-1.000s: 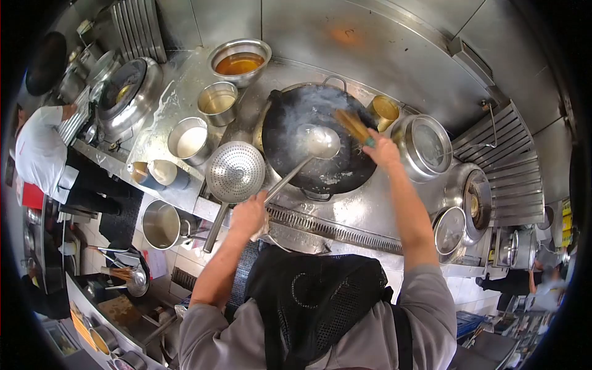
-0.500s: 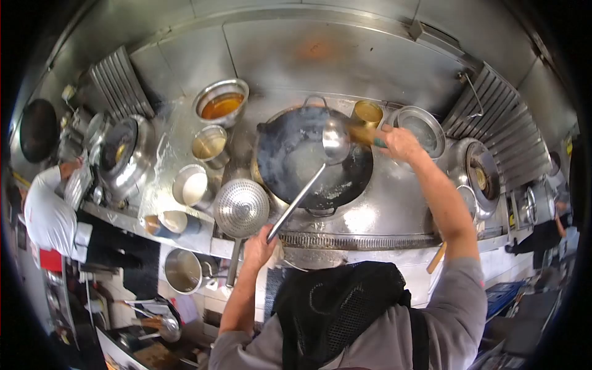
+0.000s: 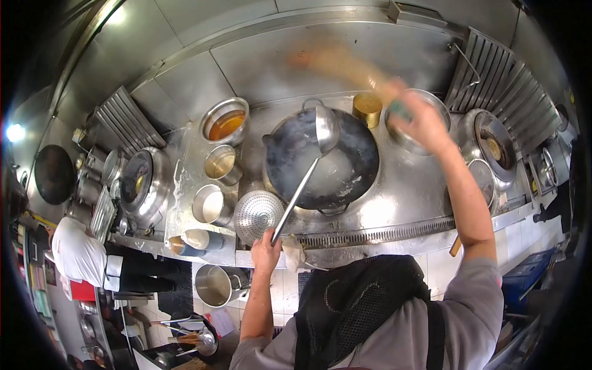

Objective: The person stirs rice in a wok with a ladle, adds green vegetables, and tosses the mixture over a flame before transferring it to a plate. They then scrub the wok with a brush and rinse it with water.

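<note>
My left hand (image 3: 266, 251) is closed round the handle of a long steel ladle (image 3: 327, 128), whose bowl is tilted above the far part of a black wok (image 3: 283, 163). Pale steam or liquid shows in the wok. In my right hand (image 3: 420, 117) is a bamboo brush (image 3: 348, 68), smeared by motion, raised above the back of the stove and pointing up and left. A green band shows on the brush by my fingers. Near my right hand stand a golden tin (image 3: 367, 111) and a round steel pan (image 3: 436, 103).
A perforated strainer (image 3: 259, 216), steel pots and a bowl of orange liquid (image 3: 227, 125) stand left of the wok. Covered woks (image 3: 493, 148) sit farther right. A co-worker in a white shirt (image 3: 80, 251) is at the far left.
The brush has swung from beside the ladle over the wok up towards the back wall, and my right hand has risen. The ladle bowl has tipped and moved away. The whole view has shifted.
</note>
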`<control>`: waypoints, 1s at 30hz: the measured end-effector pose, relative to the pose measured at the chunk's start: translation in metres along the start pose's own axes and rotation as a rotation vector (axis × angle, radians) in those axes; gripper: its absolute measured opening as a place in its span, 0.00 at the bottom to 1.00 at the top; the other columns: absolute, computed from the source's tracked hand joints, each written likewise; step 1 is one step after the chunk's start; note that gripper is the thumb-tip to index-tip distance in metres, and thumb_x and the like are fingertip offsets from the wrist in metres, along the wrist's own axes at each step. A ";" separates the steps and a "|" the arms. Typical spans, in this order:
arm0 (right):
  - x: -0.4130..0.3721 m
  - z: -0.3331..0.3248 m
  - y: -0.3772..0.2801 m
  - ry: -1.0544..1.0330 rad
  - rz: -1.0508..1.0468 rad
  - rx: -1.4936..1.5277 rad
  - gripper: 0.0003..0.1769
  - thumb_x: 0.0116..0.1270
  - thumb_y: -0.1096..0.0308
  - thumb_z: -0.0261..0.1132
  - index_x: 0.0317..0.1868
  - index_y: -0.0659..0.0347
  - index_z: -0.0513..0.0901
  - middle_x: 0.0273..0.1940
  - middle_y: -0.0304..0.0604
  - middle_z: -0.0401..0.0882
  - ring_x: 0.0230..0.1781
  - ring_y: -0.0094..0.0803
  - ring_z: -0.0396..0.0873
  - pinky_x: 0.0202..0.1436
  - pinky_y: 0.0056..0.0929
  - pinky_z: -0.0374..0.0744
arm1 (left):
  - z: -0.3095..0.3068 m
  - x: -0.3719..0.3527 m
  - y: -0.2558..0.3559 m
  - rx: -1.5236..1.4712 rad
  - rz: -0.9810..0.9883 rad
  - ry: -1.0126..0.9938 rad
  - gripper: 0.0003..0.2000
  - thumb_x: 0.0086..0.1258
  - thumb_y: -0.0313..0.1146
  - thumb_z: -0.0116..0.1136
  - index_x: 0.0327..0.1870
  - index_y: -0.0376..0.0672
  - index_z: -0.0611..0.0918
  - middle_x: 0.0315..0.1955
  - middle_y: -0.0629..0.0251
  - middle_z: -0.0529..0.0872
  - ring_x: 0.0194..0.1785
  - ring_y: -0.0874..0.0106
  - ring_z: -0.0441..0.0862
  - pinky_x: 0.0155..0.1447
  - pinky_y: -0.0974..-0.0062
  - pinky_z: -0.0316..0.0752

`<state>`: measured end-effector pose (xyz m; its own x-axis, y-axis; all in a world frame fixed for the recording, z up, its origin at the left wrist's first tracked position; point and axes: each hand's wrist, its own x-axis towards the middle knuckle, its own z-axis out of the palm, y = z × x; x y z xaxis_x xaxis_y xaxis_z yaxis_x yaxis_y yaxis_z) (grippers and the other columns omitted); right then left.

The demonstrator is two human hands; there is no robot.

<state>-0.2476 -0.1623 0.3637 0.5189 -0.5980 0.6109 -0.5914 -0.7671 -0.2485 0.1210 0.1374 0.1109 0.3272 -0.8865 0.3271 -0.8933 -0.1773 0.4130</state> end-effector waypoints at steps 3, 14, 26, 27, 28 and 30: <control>-0.024 0.028 0.007 -0.806 0.044 -0.505 0.38 0.59 0.62 0.72 0.71 0.45 0.71 0.57 0.51 0.79 0.50 0.49 0.82 0.59 0.46 0.80 | 0.007 0.003 0.011 -0.059 -0.031 -0.020 0.16 0.64 0.34 0.64 0.52 0.46 0.79 0.28 0.55 0.87 0.33 0.53 0.85 0.45 0.55 0.78; -0.043 0.026 -0.011 0.411 0.181 0.171 0.41 0.58 0.63 0.73 0.73 0.44 0.68 0.56 0.51 0.80 0.49 0.54 0.83 0.56 0.48 0.81 | 0.002 -0.001 0.037 -0.019 -0.057 -0.047 0.15 0.66 0.34 0.62 0.54 0.48 0.78 0.29 0.52 0.87 0.33 0.47 0.84 0.42 0.52 0.77; -0.051 0.016 0.041 0.235 0.338 0.187 0.38 0.58 0.65 0.74 0.70 0.39 0.73 0.64 0.50 0.76 0.55 0.49 0.82 0.62 0.40 0.80 | 0.016 -0.024 0.036 -0.098 -0.097 -0.172 0.18 0.65 0.35 0.65 0.55 0.47 0.79 0.29 0.54 0.86 0.33 0.53 0.84 0.41 0.58 0.78; -0.052 0.019 0.039 -0.380 0.206 -0.112 0.38 0.59 0.64 0.74 0.70 0.39 0.73 0.64 0.50 0.76 0.55 0.49 0.81 0.63 0.41 0.79 | 0.020 -0.018 0.039 -0.211 -0.099 -0.174 0.17 0.65 0.34 0.66 0.54 0.45 0.79 0.28 0.56 0.86 0.32 0.57 0.85 0.40 0.61 0.78; -0.053 0.018 0.039 -0.987 0.061 -0.409 0.38 0.59 0.63 0.74 0.70 0.39 0.72 0.64 0.51 0.76 0.56 0.50 0.81 0.64 0.42 0.79 | 0.022 -0.015 0.044 -0.210 -0.079 -0.174 0.17 0.65 0.34 0.66 0.54 0.45 0.79 0.28 0.56 0.86 0.32 0.57 0.85 0.40 0.61 0.78; -0.057 0.007 0.043 -0.964 0.118 -0.385 0.37 0.59 0.62 0.74 0.70 0.39 0.73 0.62 0.51 0.78 0.55 0.50 0.81 0.62 0.43 0.80 | 0.020 -0.009 0.050 -0.545 -0.222 -0.317 0.16 0.65 0.33 0.69 0.51 0.42 0.80 0.26 0.66 0.84 0.31 0.68 0.82 0.38 0.69 0.77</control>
<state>-0.2987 -0.1626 0.3128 0.6172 -0.7263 -0.3027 -0.7395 -0.6668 0.0922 0.0675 0.1279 0.1113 0.3041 -0.9515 -0.0465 -0.5043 -0.2022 0.8395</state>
